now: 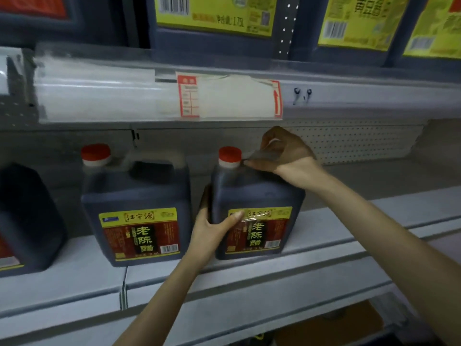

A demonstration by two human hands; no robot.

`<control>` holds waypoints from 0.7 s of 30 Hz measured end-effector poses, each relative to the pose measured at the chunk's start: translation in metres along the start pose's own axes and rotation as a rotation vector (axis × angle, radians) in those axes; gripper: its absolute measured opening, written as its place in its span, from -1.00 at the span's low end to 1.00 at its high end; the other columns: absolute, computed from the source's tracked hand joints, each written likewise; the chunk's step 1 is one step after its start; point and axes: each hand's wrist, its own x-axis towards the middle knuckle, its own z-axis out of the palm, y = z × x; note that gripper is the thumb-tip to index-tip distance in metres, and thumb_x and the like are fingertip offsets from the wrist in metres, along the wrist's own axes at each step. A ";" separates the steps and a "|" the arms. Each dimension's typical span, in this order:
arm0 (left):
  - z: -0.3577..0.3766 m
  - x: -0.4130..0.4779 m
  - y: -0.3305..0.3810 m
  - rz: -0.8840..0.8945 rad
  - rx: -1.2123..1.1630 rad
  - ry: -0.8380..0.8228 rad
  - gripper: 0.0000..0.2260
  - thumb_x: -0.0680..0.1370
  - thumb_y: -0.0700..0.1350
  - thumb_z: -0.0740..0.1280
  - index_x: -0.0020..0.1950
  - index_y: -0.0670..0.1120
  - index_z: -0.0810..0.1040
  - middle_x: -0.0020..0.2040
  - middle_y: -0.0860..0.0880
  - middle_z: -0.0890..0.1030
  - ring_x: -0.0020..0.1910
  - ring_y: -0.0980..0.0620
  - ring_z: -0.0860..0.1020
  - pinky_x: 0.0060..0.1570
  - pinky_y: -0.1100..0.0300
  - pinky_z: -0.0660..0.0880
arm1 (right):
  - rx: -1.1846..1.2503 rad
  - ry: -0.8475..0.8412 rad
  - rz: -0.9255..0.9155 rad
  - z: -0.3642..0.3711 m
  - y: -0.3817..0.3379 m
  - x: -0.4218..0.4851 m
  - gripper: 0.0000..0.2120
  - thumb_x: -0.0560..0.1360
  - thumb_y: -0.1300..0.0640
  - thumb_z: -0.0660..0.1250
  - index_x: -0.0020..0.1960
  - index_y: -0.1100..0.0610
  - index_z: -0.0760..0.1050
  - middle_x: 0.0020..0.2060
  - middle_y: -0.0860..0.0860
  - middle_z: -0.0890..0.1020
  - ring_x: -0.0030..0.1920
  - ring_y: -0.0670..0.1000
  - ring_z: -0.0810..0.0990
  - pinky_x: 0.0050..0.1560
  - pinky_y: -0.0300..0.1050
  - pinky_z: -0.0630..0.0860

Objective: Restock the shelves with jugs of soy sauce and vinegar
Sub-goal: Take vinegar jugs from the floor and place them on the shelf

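Note:
A dark vinegar jug (259,196) with a red cap and a red-and-yellow label stands on the grey shelf (336,221). My right hand (282,151) grips its handle at the top, fingers curled round it. My left hand (212,228) holds the jug's lower left corner, thumb across the front label and fingers behind the side. A second identical jug (136,203) stands upright just to the left, a small gap apart. A third dark jug (27,221) sits at the far left, partly cut off.
The upper shelf edge (374,96) with a price tag (229,96) hangs close above the jug caps. Larger jugs with yellow labels (214,13) stand on it. To the right of the held jug, bare shelf meets a perforated back panel (361,143).

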 end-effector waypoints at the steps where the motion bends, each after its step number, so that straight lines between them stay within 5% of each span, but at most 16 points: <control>1: 0.001 0.005 -0.002 -0.050 -0.007 0.027 -0.16 0.10 0.22 0.46 0.28 -0.14 0.39 0.16 -0.09 0.57 0.07 0.02 0.59 0.02 0.15 0.57 | -0.045 -0.007 0.020 0.000 0.001 0.005 -0.61 0.24 -0.16 0.54 -0.11 -0.08 0.40 -0.14 -0.12 0.60 -0.08 -0.09 0.58 -0.13 -0.23 0.44; 9: 0.006 0.028 -0.007 -0.082 0.070 -0.054 -0.58 0.22 0.23 0.41 -0.06 0.00 0.64 -0.19 0.06 0.71 -0.15 0.14 0.67 -0.10 0.24 0.53 | -0.332 0.092 -0.038 0.008 0.019 0.020 -0.61 0.41 -0.25 0.37 0.08 -0.01 0.50 0.01 -0.06 0.62 0.05 0.00 0.54 -0.04 -0.18 0.37; 14: 0.008 0.035 -0.016 -0.082 0.063 -0.030 -0.86 0.43 0.05 0.39 -0.11 0.02 0.62 -0.27 0.11 0.70 -0.21 0.20 0.66 -0.18 0.31 0.49 | -0.526 0.411 -0.236 0.033 0.033 0.007 -0.54 0.46 -0.26 0.16 -0.02 0.08 0.61 -0.09 -0.01 0.65 -0.01 0.07 0.48 -0.20 -0.15 0.34; 18: 0.007 0.034 -0.016 -0.044 0.061 -0.030 -0.86 0.44 0.05 0.39 -0.11 0.01 0.61 -0.27 0.11 0.69 -0.22 0.20 0.66 -0.22 0.35 0.50 | -0.573 0.588 -0.248 0.045 0.036 0.003 -0.64 0.49 -0.12 0.18 -0.03 0.12 0.61 -0.11 0.06 0.62 -0.01 0.03 0.38 -0.19 -0.11 0.40; 21: 0.009 0.026 -0.020 0.037 0.109 -0.010 -0.85 0.44 0.04 0.39 -0.06 0.00 0.61 -0.21 0.10 0.71 -0.15 0.15 0.67 -0.16 0.30 0.52 | -0.654 0.554 -0.199 0.051 0.035 -0.006 -0.65 0.51 -0.07 0.16 0.06 0.13 0.57 -0.01 0.11 0.60 0.07 0.13 0.48 -0.12 -0.01 0.49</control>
